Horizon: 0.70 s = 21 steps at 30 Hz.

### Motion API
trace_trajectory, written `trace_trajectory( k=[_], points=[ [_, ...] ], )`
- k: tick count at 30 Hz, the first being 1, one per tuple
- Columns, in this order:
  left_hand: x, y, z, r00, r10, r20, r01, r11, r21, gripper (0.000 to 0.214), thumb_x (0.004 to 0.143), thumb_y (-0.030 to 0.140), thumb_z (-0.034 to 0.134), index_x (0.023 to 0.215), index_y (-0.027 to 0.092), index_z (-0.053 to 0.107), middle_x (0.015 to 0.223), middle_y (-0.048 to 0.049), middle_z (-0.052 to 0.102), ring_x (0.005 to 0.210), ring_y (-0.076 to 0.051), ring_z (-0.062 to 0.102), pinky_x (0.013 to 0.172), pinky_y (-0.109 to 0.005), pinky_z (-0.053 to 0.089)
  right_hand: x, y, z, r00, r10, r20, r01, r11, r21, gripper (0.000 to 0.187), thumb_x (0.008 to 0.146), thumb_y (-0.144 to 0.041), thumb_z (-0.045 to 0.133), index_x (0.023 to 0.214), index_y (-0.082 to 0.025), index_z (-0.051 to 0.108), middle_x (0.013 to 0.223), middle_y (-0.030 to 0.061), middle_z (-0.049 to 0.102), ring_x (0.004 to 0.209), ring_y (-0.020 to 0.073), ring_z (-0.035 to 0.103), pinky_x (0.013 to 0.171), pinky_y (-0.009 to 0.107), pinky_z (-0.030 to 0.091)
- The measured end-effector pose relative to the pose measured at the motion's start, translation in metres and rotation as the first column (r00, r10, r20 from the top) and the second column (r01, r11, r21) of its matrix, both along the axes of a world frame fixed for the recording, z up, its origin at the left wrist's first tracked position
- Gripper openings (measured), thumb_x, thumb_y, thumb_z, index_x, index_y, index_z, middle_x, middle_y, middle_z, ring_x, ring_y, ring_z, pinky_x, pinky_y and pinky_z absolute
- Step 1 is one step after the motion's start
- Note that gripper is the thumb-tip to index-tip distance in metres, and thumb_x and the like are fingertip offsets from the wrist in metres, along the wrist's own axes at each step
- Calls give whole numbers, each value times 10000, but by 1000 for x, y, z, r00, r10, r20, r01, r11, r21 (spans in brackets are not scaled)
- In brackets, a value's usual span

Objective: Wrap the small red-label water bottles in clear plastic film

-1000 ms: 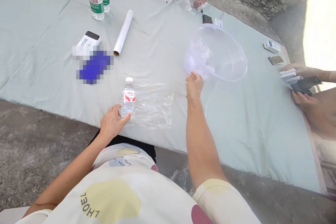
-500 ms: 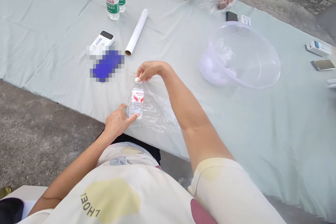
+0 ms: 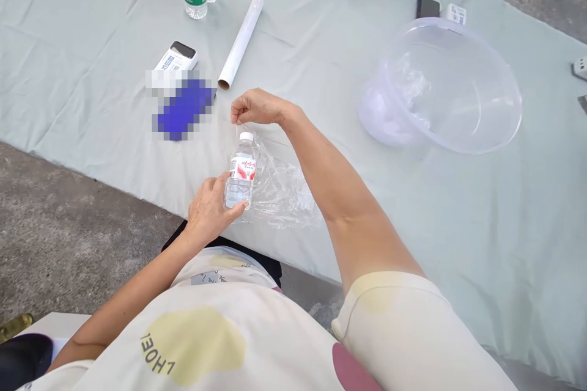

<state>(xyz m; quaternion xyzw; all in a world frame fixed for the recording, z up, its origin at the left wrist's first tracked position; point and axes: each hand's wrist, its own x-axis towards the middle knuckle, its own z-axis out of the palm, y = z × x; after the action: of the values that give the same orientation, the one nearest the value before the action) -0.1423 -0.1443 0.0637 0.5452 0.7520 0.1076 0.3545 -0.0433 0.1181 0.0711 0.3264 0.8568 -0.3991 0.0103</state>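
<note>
Bottle [image 3: 243, 166] with clear liquid [image 3: 238, 193], basin [image 3: 481, 88] with crumpled plastic [image 3: 413, 88] inside

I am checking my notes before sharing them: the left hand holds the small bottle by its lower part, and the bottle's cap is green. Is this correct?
Not quite: the cap is white, not green, as the head view shows. The left hand does hold the small bottle by its lower part.

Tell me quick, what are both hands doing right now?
Left hand: holding the small bottle near its base.
Right hand: closed, apparently pinching the clear film.
</note>
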Motion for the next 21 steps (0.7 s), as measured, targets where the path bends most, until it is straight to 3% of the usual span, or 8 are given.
trace_trajectory(
  k=[3,6,9,11,17,19,21],
  points=[
    [4,0,1,998,33,51,-33,999,2,722,825,467,660,1473,287,397,1314,-114,577,1130,-285,596,789,-364,499,10,-9,18,996,30,-78,-26,999,45,97,775,-118,691,795,-199,741,787,-30,691,805,131,631,806,292,479],
    [7,1,-1,977,134,167,-134,991,-8,832,801,472,683,1518,276,308,1249,-92,614,982,-234,637,767,-341,512,30,-18,31,992,70,-103,-60,994,94,90,806,-146,677,805,-203,747,776,-29,685,797,130,620,812,301,470],
    [7,4,-4,952,214,218,-214,976,-24,868,757,479,720,1497,218,349,1210,-91,629,931,-212,632,785,-333,525,56,-24,32,994,75,-85,-62,988,143,133,824,-160,653,866,-224,761,791,-29,690,773,127,607,815,311,460],
    [7,6,-5,958,218,187,-226,974,20,771,741,434,731,1423,208,452,1208,-86,629,974,-223,624,837,-346,525,74,-26,26,995,37,-90,-21,986,166,167,836,-178,629,914,-237,765,825,-29,702,783,133,611,827,317,457],
    [7,12,-7,991,136,-16,-126,948,291,482,765,272,684,1238,235,602,1224,-83,626,1160,-272,569,994,-400,480,116,-27,6,983,-152,-98,173,948,266,192,895,-228,561,893,-226,753,995,21,723,920,204,634,910,379,446],
    [8,14,-9,992,106,-61,-79,934,349,457,773,257,678,1223,221,607,1246,-92,619,1206,-277,541,1026,-406,462,124,-44,4,958,-248,-140,282,897,340,205,930,-259,541,966,-229,741,1078,58,710,990,238,626,938,414,441],
    [8,15,-11,993,75,-92,-34,922,385,446,773,247,677,1212,215,604,1256,-98,610,1220,-278,528,1033,-409,457,127,-74,2,945,-246,-216,316,856,409,233,966,-315,511,1031,-239,721,1131,79,696,1074,255,607,964,426,436]
  ],
)
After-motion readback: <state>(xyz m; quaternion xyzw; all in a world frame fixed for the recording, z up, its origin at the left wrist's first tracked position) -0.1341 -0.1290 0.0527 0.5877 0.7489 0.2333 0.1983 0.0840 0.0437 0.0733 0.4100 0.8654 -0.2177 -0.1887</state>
